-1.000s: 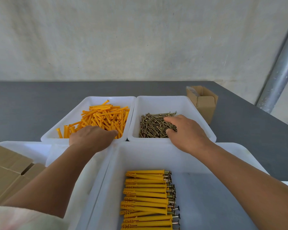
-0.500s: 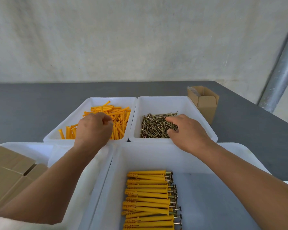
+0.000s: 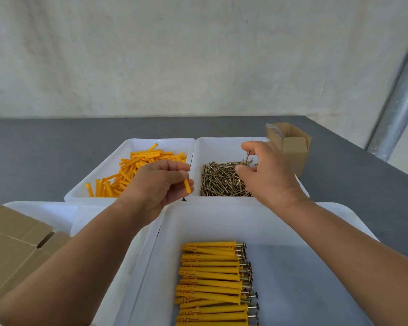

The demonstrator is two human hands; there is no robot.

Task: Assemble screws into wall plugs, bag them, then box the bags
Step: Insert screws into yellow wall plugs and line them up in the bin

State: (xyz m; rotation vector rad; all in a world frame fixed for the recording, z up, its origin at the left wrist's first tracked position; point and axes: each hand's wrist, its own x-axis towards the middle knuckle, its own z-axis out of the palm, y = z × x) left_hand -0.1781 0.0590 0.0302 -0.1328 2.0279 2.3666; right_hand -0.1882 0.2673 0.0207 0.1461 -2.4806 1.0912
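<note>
Left hand (image 3: pixel 159 184), frame centre, pinches orange plug (image 3: pixel 187 186) above plug tray (image 3: pixel 99 175). Right hand (image 3: pixel 265 175) pinches single screw (image 3: pixel 247 156) over screw pile (image 3: pixel 224 181), right of centre. Assembled plugs (image 3: pixel 212 283) rowed in near bin (image 3: pixel 222 222), bottom centre. Small box (image 3: pixel 292 147) upper right.

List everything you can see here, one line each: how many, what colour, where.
Plug tray: one, white, far left.
Loose plugs: a heap, orange, in the plug tray.
Screw tray: one, white, far right.
Loose screws: a heap, brass, in the screw tray.
Near tray: one, white, nearest.
Assembled plugs: a stacked row, yellow, in the near tray.
Side tray: one, white, near left.
Small box: one, brown, open, right of the screw tray.
Cardboard: brown, near left edge; count unclear.
Table: one, grey.
Pipe: one, silver, far right.
Left hand: holds one orange plug.
Right hand: pinches one screw.
</note>
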